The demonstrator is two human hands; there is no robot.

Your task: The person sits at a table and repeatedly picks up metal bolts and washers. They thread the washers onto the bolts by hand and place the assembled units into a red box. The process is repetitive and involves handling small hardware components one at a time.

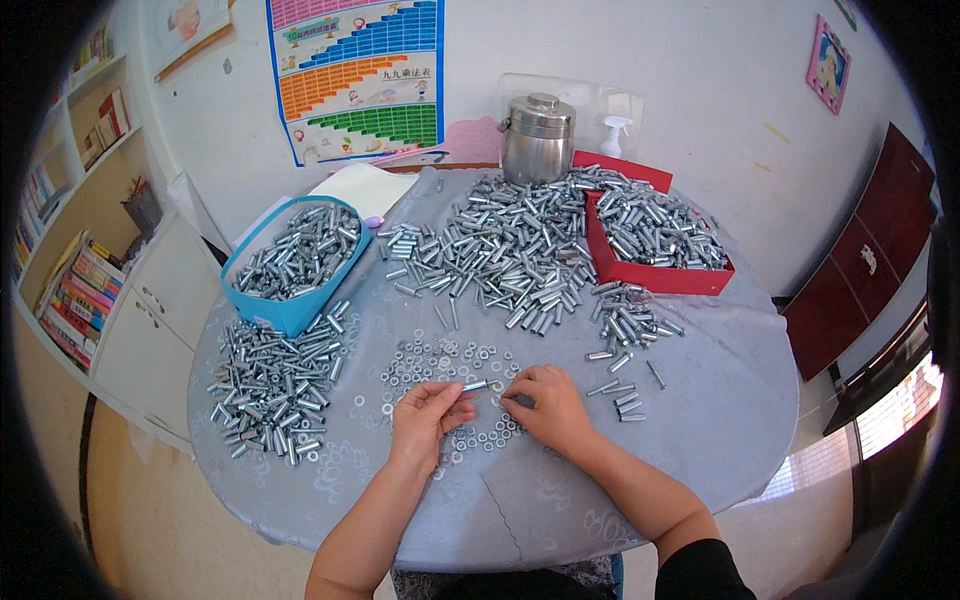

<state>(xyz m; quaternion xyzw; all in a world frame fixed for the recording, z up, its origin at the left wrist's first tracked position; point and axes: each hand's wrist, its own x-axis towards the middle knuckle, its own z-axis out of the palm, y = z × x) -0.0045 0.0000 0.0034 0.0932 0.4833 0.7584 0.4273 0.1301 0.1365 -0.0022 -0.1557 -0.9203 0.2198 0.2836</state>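
Tube (pixel 477 386) in left hand (pixel 424 420): silver | nuts (pixel 491 437) by right hand (pixel 550 405): silver | cloth (pixel 690 450) beneath both: grey, pale florals | bin (pixel 288 317) beyond left hand: light blue | box (pixel 670 279) beyond right hand: red | farthest chart (pixel 360 78): pink, blue, orange, green bands

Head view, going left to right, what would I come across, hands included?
Bookshelf → blue box → left hand → the metal piece it holds → right hand → red box → dark red panel.
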